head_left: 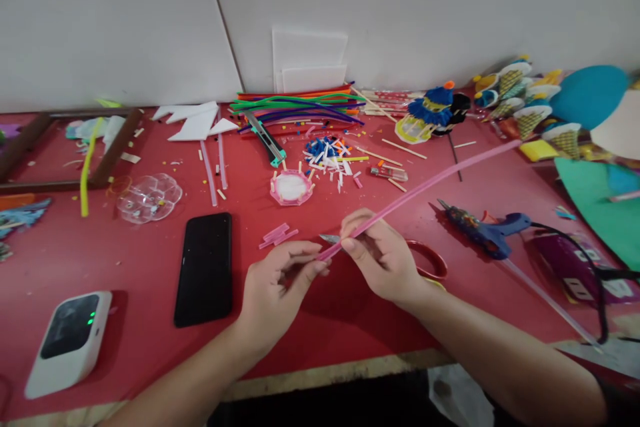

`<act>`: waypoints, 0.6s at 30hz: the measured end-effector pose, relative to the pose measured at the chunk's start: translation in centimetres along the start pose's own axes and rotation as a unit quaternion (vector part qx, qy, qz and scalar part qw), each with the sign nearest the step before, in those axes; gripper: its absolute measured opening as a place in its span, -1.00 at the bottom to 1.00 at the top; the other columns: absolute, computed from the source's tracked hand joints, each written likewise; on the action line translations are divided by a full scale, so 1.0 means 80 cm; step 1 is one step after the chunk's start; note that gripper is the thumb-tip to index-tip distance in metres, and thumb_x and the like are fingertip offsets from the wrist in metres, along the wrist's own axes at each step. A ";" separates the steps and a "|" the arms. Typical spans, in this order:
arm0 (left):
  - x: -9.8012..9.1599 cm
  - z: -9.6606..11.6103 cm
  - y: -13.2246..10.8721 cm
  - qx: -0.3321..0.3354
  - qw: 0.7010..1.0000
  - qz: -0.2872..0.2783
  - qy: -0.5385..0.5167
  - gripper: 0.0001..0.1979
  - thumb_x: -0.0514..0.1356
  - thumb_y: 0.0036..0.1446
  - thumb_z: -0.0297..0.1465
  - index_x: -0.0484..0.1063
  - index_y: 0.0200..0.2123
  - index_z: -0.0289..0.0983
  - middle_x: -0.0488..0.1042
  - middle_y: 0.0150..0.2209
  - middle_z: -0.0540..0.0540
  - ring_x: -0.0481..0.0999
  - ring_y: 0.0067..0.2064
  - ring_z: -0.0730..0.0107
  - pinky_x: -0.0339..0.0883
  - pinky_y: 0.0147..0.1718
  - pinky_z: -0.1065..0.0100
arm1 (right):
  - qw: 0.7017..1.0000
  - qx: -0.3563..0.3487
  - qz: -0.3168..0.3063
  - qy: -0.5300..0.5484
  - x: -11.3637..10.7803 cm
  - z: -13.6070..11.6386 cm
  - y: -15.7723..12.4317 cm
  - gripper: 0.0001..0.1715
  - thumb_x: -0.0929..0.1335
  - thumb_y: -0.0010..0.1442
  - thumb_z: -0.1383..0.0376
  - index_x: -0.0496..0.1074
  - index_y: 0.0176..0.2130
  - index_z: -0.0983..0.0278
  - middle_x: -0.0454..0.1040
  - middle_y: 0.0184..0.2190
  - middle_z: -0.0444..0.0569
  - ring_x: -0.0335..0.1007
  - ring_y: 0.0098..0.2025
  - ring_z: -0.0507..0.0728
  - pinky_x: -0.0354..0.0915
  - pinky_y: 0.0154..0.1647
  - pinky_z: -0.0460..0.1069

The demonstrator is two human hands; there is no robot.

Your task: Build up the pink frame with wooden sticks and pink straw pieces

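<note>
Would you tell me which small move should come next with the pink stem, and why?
Probably, the right hand should take the scissors to snip the pink stem: the left hand grips one end, the scissors lie close by, and short pink pieces lie on the table.

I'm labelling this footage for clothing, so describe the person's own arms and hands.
The left hand and right hand are bare, with no gloves, rings or watch visible. The left forearm and right forearm are uncovered. A black sleeve shows above the latter, at lower right; no left sleeve is in view.
</note>
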State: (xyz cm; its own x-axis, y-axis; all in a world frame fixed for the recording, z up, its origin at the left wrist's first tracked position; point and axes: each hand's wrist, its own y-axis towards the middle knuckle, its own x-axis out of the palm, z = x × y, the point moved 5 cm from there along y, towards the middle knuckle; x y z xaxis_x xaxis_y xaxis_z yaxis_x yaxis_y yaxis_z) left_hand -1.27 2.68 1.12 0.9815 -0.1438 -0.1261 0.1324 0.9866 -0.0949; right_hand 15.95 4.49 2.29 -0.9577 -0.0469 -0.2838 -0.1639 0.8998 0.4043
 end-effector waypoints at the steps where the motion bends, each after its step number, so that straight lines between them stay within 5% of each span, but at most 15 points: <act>1: 0.000 0.002 -0.001 0.005 1.000 0.001 0.003 -0.87 0.32 0.12 -0.32 0.58 -0.24 -0.18 0.64 -0.37 -0.04 0.64 -0.33 0.29 0.53 -0.26 0.33 | 1.000 0.000 0.003 0.004 0.000 0.000 0.000 -0.96 0.30 0.30 0.34 0.36 -0.25 0.22 0.39 -0.30 -0.03 0.36 -0.24 0.10 0.32 -0.19 0.03; 8: 0.005 0.009 -0.004 0.003 0.997 -0.040 -0.068 -0.94 0.35 0.08 -0.35 0.60 -0.34 -0.17 0.65 -0.39 -0.03 0.65 -0.34 0.31 0.55 -0.27 0.34 | 0.995 0.037 -0.012 0.097 0.003 0.002 -0.003 -0.89 0.30 0.33 0.26 0.37 -0.27 0.23 0.38 -0.29 -0.03 0.35 -0.27 0.07 0.34 -0.26 -0.01; 13: 0.008 0.001 -0.004 -0.039 0.994 -0.061 -0.086 -0.76 0.40 0.01 -0.34 0.60 -0.19 -0.18 0.66 -0.35 -0.07 0.66 -0.30 0.24 0.57 -0.22 0.27 | 0.987 0.047 -0.042 0.146 0.003 0.002 0.000 -0.82 0.31 0.33 0.20 0.39 -0.28 0.24 0.37 -0.30 -0.04 0.36 -0.27 0.06 0.36 -0.24 -0.02; 18: 0.009 0.001 -0.004 -0.038 0.993 -0.082 -0.081 -0.90 0.39 0.03 -0.37 0.64 -0.32 -0.18 0.67 -0.36 -0.08 0.66 -0.32 0.26 0.57 -0.24 0.29 | 0.980 0.049 -0.064 0.181 0.002 0.000 0.002 -0.85 0.32 0.32 0.23 0.41 -0.29 0.23 0.36 -0.33 -0.06 0.35 -0.28 0.05 0.34 -0.25 -0.02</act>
State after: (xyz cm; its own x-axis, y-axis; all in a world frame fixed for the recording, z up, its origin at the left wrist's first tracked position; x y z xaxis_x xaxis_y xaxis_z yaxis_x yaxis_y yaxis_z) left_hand -0.60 2.26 1.16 0.9577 -0.2818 0.0580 0.2876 0.9415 -0.1759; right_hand 15.74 4.59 2.28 -0.9548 -0.2972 0.0070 -0.2820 0.9129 0.2952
